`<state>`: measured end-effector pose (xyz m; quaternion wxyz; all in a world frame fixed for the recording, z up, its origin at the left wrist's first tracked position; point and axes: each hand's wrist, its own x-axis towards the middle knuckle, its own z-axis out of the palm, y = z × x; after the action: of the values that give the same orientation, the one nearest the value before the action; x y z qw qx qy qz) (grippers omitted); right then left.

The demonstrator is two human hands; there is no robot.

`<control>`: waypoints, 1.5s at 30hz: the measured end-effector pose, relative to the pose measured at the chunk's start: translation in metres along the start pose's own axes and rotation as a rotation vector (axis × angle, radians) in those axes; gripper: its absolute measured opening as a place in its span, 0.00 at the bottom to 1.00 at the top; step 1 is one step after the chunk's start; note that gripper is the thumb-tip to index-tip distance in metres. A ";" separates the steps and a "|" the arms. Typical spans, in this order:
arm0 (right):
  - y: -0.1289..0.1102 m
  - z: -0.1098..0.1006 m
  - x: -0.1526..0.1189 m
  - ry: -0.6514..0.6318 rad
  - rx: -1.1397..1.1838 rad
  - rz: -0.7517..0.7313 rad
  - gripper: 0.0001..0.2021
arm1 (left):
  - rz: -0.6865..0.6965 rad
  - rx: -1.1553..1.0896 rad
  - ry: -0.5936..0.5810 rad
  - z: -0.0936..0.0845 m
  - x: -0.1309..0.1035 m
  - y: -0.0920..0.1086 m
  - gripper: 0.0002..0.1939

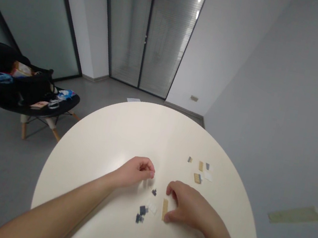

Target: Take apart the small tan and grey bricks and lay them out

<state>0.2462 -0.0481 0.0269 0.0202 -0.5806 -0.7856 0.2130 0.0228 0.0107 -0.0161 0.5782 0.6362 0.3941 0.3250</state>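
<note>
While the left hand [137,169] is held with thumb and forefinger together, any contents indiscernible, dark pieces [143,210] are scattered nearer. Rightward, a flat, narrow tan strip [164,209] is laid on the round table [98,133], bracketed by the right hand [189,206], thumb and fingers apart. Room is afforded toward the curved right rim [245,212].

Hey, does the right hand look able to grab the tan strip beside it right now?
Probably yes: the right hand is open beside the tan strip, and nothing seems to lie between them.
</note>
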 end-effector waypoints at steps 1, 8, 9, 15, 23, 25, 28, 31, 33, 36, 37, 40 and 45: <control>-0.002 0.000 0.000 -0.020 -0.005 0.016 0.21 | 0.000 0.004 -0.002 0.000 0.000 0.000 0.08; -0.002 -0.003 0.002 -0.104 0.052 0.024 0.18 | -0.012 0.020 -0.014 0.003 0.001 -0.003 0.08; -0.002 -0.003 0.002 -0.107 0.060 0.020 0.18 | -0.011 0.021 -0.012 0.003 0.001 -0.003 0.08; -0.007 -0.001 0.003 -0.092 0.121 -0.079 0.11 | -0.016 0.038 -0.015 0.004 0.002 -0.003 0.08; -0.002 -0.002 0.008 -0.057 0.073 -0.099 0.12 | -0.020 0.060 -0.019 0.005 0.002 -0.004 0.08; -0.001 -0.002 0.008 -0.047 0.078 -0.110 0.13 | -0.020 0.065 -0.021 0.004 0.002 -0.004 0.08; 0.000 -0.001 0.008 -0.022 0.103 -0.105 0.15 | -0.018 0.062 -0.034 0.004 0.002 -0.003 0.08; -0.001 -0.001 0.008 -0.010 0.152 -0.100 0.13 | -0.018 0.053 -0.067 0.005 0.001 -0.001 0.09; -0.001 0.000 0.010 0.017 0.215 -0.129 0.10 | -0.025 0.047 -0.108 0.005 -0.001 0.000 0.10; -0.001 0.001 0.016 0.114 0.378 -0.203 0.05 | -0.015 0.093 -0.185 0.005 -0.003 0.003 0.13; -0.001 0.002 0.018 0.160 0.438 -0.227 0.04 | -0.005 0.119 -0.205 0.005 -0.004 0.004 0.14; -0.002 0.006 0.023 0.299 0.575 -0.271 0.05 | 0.017 0.162 -0.196 0.006 -0.005 0.004 0.13; -0.005 0.013 0.028 0.419 0.621 -0.277 0.05 | 0.029 0.106 -0.149 0.010 -0.003 0.001 0.11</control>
<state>0.2293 -0.0273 0.0109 0.3828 -0.4665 -0.7336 0.3126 0.0302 0.0032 -0.0161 0.5667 0.6938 0.3576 0.2639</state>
